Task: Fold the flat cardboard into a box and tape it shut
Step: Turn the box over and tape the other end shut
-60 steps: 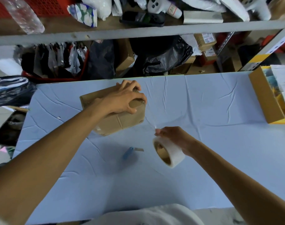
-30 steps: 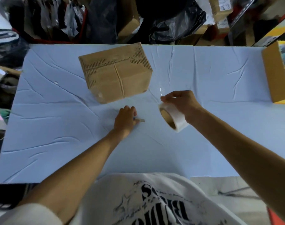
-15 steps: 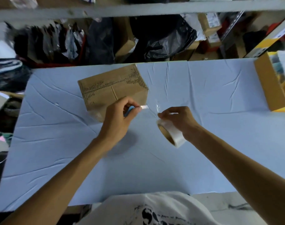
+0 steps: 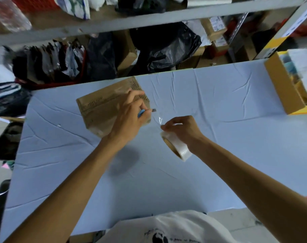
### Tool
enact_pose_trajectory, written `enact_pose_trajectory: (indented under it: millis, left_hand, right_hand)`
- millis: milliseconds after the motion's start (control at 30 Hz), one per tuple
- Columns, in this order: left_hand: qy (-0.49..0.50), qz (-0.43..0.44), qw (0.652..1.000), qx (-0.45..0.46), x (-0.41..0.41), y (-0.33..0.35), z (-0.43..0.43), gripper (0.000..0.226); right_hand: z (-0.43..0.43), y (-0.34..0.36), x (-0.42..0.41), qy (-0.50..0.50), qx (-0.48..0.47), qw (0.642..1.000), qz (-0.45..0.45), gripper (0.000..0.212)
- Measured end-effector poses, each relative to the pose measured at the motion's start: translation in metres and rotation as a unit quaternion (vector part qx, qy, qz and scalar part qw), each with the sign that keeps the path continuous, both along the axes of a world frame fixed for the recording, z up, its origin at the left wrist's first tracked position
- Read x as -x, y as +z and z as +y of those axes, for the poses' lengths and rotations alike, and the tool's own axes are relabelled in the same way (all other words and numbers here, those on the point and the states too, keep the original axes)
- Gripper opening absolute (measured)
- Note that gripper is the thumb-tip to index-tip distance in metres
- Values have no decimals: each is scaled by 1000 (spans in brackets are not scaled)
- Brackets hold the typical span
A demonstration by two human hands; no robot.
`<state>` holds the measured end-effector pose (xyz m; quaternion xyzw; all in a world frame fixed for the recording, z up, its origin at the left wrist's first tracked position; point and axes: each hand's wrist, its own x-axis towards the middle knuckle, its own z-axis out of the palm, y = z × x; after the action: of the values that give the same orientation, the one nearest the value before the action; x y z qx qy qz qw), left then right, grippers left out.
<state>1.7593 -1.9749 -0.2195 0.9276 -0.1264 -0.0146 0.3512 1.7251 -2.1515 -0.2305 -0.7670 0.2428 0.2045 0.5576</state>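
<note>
folded box [image 4: 103, 109] rests on the surface [image 4: 219, 120], far left. left hand [image 4: 130, 118] grips a blue cutter [image 4: 141, 113]; right hand [image 4: 182, 128] holds the tape roll [image 4: 177, 146]. the strip should stay taut, with the blade crossing near the box edge.

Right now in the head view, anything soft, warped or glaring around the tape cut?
Head view: wide-angle bend bows the shelf rail and table edge. Motion blur softens the left hand, cutter and box print. The clear tape strip shows one small glint. Soft arm shadow lies on the tabletop; light is dim and flat.
</note>
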Motion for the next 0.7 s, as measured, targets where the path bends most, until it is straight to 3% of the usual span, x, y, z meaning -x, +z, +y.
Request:
enact_pose_trajectory:
  millis: [400, 700]
  left_hand:
    - [1, -10, 994, -105, -12, 4, -14, 18]
    - [-5, -1, 991, -132, -11, 3, -17, 26]
  right_hand:
    - [0, 5, -4, 11, 23, 1000, -14, 16]
    - [-6, -3, 0, 36, 69, 997, -9, 12]
